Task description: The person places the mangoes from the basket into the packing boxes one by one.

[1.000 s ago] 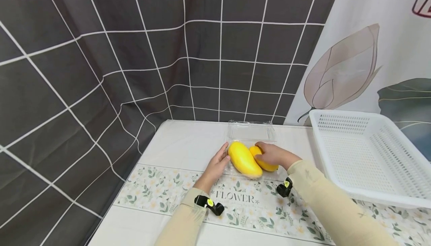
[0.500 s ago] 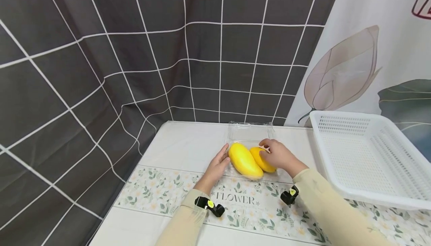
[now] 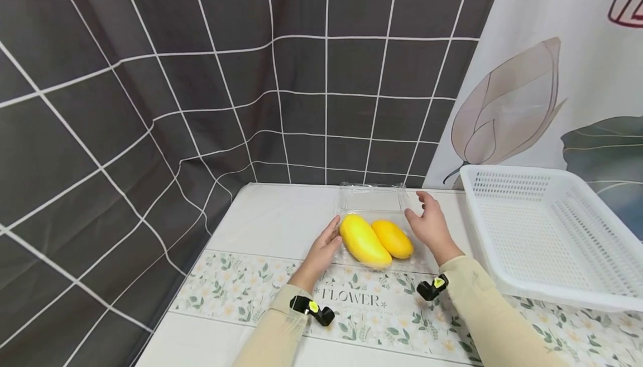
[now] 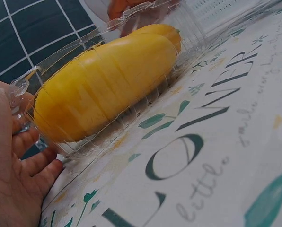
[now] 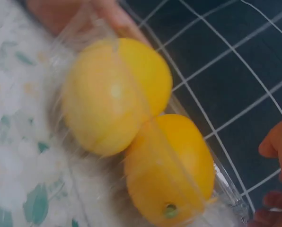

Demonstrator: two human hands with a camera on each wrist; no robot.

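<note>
Clear plastic forms the container (image 3: 346,254) on the white table (image 3: 281,216), its lid (image 3: 373,198) folded back so that the far rim appears to reach the table's rear edge, where the dark gridded curtain (image 3: 296,66) hangs. Inside the base, the larger yellow mango (image 3: 364,238) lies on the left, against the smaller orange mango (image 3: 393,238); both slant from rear left to front right.

The left hand (image 3: 321,251) rests against the container's left end, fingers extended and slightly parted. The right hand (image 3: 433,227) stands beside the right edge, thumb and fingers spread with nothing between them, apart from both mangoes; I cannot tell whether it touches the plastic.

On that side, a narrow strip of table separates the hand from the white basket (image 3: 540,233), whose raised rim bounds the room to the right. Leftward, a wider stretch of table runs to its slanting edge by the curtain. In front of the container, a flat floral band (image 3: 251,283) lettered "FLOWER" crosses between the forearms.
</note>
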